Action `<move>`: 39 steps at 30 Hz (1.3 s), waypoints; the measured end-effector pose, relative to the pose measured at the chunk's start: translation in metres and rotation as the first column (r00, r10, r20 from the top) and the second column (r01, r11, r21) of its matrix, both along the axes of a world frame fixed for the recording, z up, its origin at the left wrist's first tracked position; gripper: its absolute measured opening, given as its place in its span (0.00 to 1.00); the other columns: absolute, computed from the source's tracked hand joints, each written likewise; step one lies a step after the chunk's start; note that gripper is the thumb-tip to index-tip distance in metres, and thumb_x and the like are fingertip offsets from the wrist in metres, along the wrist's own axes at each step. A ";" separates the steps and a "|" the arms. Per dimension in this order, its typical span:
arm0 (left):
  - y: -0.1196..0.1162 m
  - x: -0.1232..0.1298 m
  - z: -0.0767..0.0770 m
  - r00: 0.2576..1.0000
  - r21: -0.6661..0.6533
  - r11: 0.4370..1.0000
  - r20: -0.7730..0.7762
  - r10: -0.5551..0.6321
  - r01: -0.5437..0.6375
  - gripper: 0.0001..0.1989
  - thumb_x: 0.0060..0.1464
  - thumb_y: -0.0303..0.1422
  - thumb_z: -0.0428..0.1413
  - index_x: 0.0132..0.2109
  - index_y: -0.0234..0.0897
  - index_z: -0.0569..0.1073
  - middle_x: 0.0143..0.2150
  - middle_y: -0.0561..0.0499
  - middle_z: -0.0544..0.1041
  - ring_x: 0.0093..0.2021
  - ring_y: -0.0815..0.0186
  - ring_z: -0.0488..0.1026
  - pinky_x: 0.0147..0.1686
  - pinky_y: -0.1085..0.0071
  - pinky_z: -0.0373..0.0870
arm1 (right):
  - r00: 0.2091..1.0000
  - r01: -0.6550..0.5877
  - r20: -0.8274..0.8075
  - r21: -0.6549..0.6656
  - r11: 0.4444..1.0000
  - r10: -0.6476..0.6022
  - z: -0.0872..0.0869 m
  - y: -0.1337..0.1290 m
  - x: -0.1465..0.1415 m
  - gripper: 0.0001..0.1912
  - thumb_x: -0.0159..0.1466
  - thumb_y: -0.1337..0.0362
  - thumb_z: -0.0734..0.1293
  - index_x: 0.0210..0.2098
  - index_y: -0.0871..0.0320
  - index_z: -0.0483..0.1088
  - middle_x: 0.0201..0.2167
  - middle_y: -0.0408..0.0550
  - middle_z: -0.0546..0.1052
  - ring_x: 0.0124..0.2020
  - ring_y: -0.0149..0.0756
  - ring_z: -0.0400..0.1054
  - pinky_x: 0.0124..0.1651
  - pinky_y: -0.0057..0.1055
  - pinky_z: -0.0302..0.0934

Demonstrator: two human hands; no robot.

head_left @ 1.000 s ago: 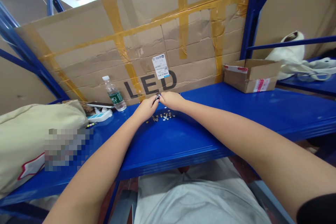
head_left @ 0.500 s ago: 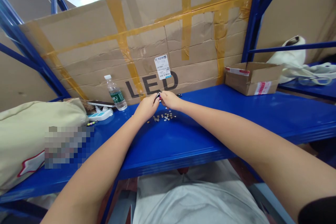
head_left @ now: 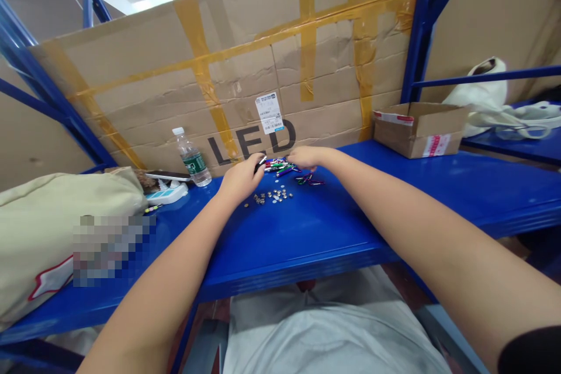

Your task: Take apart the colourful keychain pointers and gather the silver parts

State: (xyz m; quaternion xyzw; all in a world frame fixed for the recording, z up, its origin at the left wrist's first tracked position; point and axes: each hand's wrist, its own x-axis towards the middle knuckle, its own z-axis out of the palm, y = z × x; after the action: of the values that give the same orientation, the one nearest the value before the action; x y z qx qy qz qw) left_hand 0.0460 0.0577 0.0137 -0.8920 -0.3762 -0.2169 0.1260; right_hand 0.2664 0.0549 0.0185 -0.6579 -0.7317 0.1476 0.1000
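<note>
- Since half a second ago the two hands have parted: then they met over one small piece, now the right hand (head_left: 307,157) has swung out to the right, uncovering a heap of small coloured sticks (head_left: 280,165).
- Left hand (head_left: 240,178) pinches a short dark stick (head_left: 260,163) with a pale tip between thumb and fingers, just left of the heap.
- Right hand rests palm down at the heap's right edge; whether its fingers grip anything cannot be told.
- Small round metal discs (head_left: 272,196), shiny and flat, lie scattered on the smooth blue metal shelf (head_left: 394,198) just in front of both hands.
- Creased cardboard sheet (head_left: 263,70) with yellowed tape strips stands behind.
- Clear plastic bottle (head_left: 191,156) with a green label stands to the left.
</note>
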 end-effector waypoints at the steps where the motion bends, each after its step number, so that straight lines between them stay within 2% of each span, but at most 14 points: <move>1: 0.003 -0.002 0.000 1.000 -0.017 1.000 0.004 0.014 -0.014 0.19 0.62 0.39 0.43 0.57 0.39 0.64 0.48 0.43 0.76 0.46 0.54 0.74 0.42 0.63 0.68 | 0.998 0.035 -0.039 -0.193 0.981 -0.044 -0.001 -0.001 0.007 0.12 0.64 0.61 0.56 0.25 0.57 0.58 0.19 0.42 0.61 0.20 0.29 0.55 0.26 0.28 0.53; 2: 0.006 -0.005 0.000 1.000 -0.037 0.999 -0.004 0.021 -0.021 0.18 0.62 0.39 0.44 0.55 0.38 0.64 0.47 0.42 0.76 0.46 0.54 0.74 0.42 0.62 0.68 | 0.994 0.049 -0.076 -0.375 0.926 -0.083 -0.002 -0.003 0.013 0.14 0.65 0.61 0.56 0.23 0.57 0.56 0.17 0.39 0.56 0.17 0.27 0.51 0.24 0.27 0.51; 4: 0.011 -0.007 -0.002 0.999 -0.068 0.997 -0.037 0.022 -0.024 0.17 0.62 0.39 0.44 0.53 0.38 0.66 0.47 0.43 0.77 0.46 0.54 0.74 0.41 0.62 0.68 | 0.975 0.040 -0.149 -0.613 0.789 -0.166 -0.005 -0.005 0.020 0.17 0.66 0.59 0.55 0.22 0.56 0.52 0.16 0.36 0.50 0.16 0.25 0.44 0.21 0.25 0.46; 5: 0.013 -0.007 -0.003 0.998 -0.076 0.997 -0.054 0.018 -0.022 0.17 0.62 0.39 0.44 0.53 0.38 0.66 0.47 0.43 0.77 0.46 0.54 0.74 0.41 0.62 0.68 | 0.969 0.023 -0.167 -0.673 0.739 -0.183 -0.006 -0.005 0.021 0.18 0.67 0.58 0.54 0.22 0.55 0.51 0.16 0.35 0.48 0.15 0.24 0.42 0.21 0.24 0.44; 7: 0.014 -0.007 -0.005 0.997 -0.083 0.996 -0.079 0.008 -0.014 0.17 0.62 0.40 0.44 0.53 0.39 0.66 0.47 0.43 0.77 0.47 0.54 0.73 0.42 0.63 0.68 | 0.965 0.014 -0.176 -0.708 0.706 -0.195 -0.007 -0.005 0.022 0.19 0.68 0.55 0.53 0.22 0.55 0.50 0.16 0.34 0.45 0.15 0.24 0.39 0.20 0.23 0.41; 9: 0.015 -0.006 -0.006 0.996 -0.089 0.996 -0.090 -0.006 -0.002 0.17 0.62 0.41 0.44 0.53 0.39 0.67 0.47 0.44 0.77 0.48 0.55 0.73 0.43 0.63 0.68 | 0.971 0.050 -0.136 -0.687 0.725 -0.196 -0.006 -0.005 0.022 0.19 0.68 0.53 0.53 0.23 0.55 0.50 0.16 0.34 0.44 0.16 0.24 0.37 0.19 0.24 0.39; 14: 0.016 -0.006 -0.007 0.994 -0.097 0.995 -0.104 -0.035 0.025 0.17 0.61 0.39 0.45 0.52 0.39 0.68 0.48 0.44 0.76 0.49 0.55 0.72 0.45 0.62 0.67 | 0.986 0.155 0.028 -0.490 0.858 -0.162 0.003 -0.010 0.020 0.19 0.64 0.52 0.59 0.22 0.55 0.52 0.16 0.36 0.49 0.17 0.24 0.40 0.20 0.27 0.44; 19: 0.018 -0.006 -0.009 0.992 -0.111 0.991 -0.099 -0.083 0.072 0.16 0.60 0.38 0.47 0.52 0.39 0.69 0.48 0.45 0.76 0.49 0.57 0.72 0.47 0.63 0.67 | 0.997 0.055 0.061 -0.198 0.979 -0.044 0.005 -0.015 0.003 0.13 0.61 0.54 0.63 0.31 0.58 0.64 0.21 0.40 0.61 0.20 0.27 0.54 0.23 0.28 0.54; 21: 0.018 -0.005 -0.010 0.990 -0.116 0.989 -0.096 -0.099 0.088 0.17 0.60 0.38 0.46 0.52 0.39 0.69 0.48 0.44 0.77 0.48 0.56 0.73 0.46 0.63 0.67 | 0.997 -0.014 0.075 -0.133 0.991 0.024 0.001 -0.015 -0.007 0.12 0.59 0.55 0.64 0.36 0.58 0.67 0.24 0.42 0.66 0.22 0.28 0.59 0.25 0.28 0.56; 24: 0.020 -0.005 -0.011 0.987 -0.129 0.985 -0.094 -0.129 0.116 0.17 0.60 0.39 0.46 0.52 0.39 0.69 0.47 0.44 0.77 0.47 0.56 0.73 0.46 0.62 0.67 | 0.992 -0.052 0.112 -0.118 0.992 0.065 -0.005 -0.012 -0.015 0.13 0.58 0.57 0.66 0.39 0.58 0.70 0.29 0.45 0.69 0.25 0.30 0.62 0.26 0.28 0.58; 30: 0.020 -0.005 -0.012 0.982 -0.149 0.976 -0.085 -0.171 0.157 0.16 0.60 0.38 0.46 0.51 0.39 0.70 0.48 0.45 0.77 0.48 0.56 0.73 0.47 0.62 0.67 | 0.979 0.034 0.203 -0.189 0.981 0.005 -0.006 -0.013 -0.010 0.12 0.58 0.59 0.66 0.37 0.61 0.71 0.26 0.45 0.69 0.24 0.32 0.63 0.26 0.30 0.58; 34: 0.018 -0.005 -0.011 0.981 -0.153 0.977 -0.103 -0.162 0.146 0.16 0.60 0.38 0.46 0.51 0.40 0.71 0.49 0.45 0.76 0.49 0.56 0.72 0.48 0.61 0.67 | 0.970 0.085 0.241 -0.182 0.980 -0.039 -0.001 -0.014 -0.002 0.12 0.56 0.59 0.68 0.34 0.62 0.71 0.26 0.47 0.70 0.24 0.33 0.64 0.26 0.31 0.58; 36: 0.019 -0.004 -0.012 0.981 -0.150 0.978 -0.104 -0.164 0.147 0.16 0.60 0.37 0.47 0.51 0.40 0.71 0.50 0.45 0.76 0.49 0.56 0.72 0.48 0.61 0.67 | 0.978 0.076 0.204 -0.148 0.986 -0.045 0.003 -0.015 -0.001 0.13 0.57 0.57 0.67 0.34 0.62 0.71 0.26 0.47 0.70 0.23 0.32 0.63 0.26 0.30 0.58; 39: 0.021 -0.004 -0.013 0.974 -0.147 0.969 -0.083 -0.212 0.198 0.15 0.59 0.36 0.48 0.51 0.39 0.71 0.50 0.45 0.76 0.49 0.57 0.72 0.47 0.62 0.67 | 1.000 0.015 0.012 -0.098 0.995 -0.014 0.007 -0.017 -0.006 0.19 0.63 0.50 0.59 0.36 0.60 0.70 0.23 0.44 0.67 0.19 0.28 0.58 0.23 0.29 0.55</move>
State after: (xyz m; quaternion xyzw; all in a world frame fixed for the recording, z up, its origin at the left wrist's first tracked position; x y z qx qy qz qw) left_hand 0.0420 0.0785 0.0008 -0.9422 -0.2892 -0.1581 0.0596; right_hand 0.2602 0.0377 0.0254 -0.6681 -0.7195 0.1787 0.0645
